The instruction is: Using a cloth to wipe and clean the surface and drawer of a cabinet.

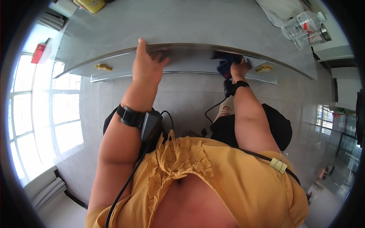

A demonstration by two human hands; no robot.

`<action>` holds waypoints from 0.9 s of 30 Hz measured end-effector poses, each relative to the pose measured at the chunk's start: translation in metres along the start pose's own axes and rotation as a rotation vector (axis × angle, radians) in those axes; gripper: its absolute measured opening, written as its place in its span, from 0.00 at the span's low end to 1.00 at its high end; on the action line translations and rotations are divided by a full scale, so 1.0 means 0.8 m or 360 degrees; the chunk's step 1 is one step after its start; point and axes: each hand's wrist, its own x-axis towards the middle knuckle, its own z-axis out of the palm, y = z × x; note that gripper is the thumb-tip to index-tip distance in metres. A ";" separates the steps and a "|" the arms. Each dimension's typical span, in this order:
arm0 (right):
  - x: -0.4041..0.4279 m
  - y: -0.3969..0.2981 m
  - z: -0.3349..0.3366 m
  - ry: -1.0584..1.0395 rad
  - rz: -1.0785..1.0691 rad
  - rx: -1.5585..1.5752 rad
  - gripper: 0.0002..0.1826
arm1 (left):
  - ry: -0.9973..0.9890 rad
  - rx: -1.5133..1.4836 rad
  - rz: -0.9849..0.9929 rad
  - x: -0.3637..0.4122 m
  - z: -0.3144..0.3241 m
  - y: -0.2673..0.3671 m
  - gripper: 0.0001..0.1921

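My left hand (pixel 148 64) is at the front edge of a grey tabletop (pixel 176 25), thumb up over the metallic edge and fingers spread, with nothing in it. Some of its fingertips are hard to make out against the edge. Below the tabletop, my right hand (pixel 239 69) grips a dark blue cloth (pixel 226 66) against the grey front panel (pixel 188 64). Part of the cloth is hidden under the tabletop's edge. Just right of that hand is a gold handle (pixel 264 68); a second gold handle (pixel 103 67) sits on the panel's left side.
A plastic bottle (pixel 303 25) and a clear cup with a metal lid (pixel 313 37) lie at the tabletop's right, beside a white bag (pixel 281 11). At the far left is a yellow packet (pixel 91 4). Black cables (pixel 128 182) run from my wrist devices.
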 end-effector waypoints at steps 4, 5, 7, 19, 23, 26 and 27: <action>-0.005 0.016 0.012 0.0277 -0.0600 -0.0328 0.35 | 0.0176 0.0078 0.0175 -0.002 0.010 0.008 0.44; -0.002 0.022 0.015 0.0267 -0.0591 -0.0332 0.35 | 0.0183 0.0085 0.0165 0.005 0.007 0.010 0.44; -0.004 0.019 0.030 0.0047 -0.0510 -0.0559 0.35 | 0.0131 0.0146 0.0158 0.013 -0.006 0.024 0.42; 0.047 -0.075 0.103 0.0043 -0.0375 -0.0488 0.28 | 0.0050 0.0250 0.0325 0.007 0.003 0.016 0.26; 0.037 -0.153 0.161 -0.0009 -0.0563 -0.0436 0.26 | 0.0016 0.0262 0.0280 0.009 -0.001 0.019 0.25; -0.013 -0.210 0.208 -0.0090 -0.0743 -0.0347 0.26 | -0.0003 0.0283 0.0260 0.010 -0.009 0.022 0.25; -0.034 -0.224 0.221 -0.0106 -0.0804 -0.0317 0.25 | 0.0017 0.0295 0.0237 0.010 -0.009 0.022 0.25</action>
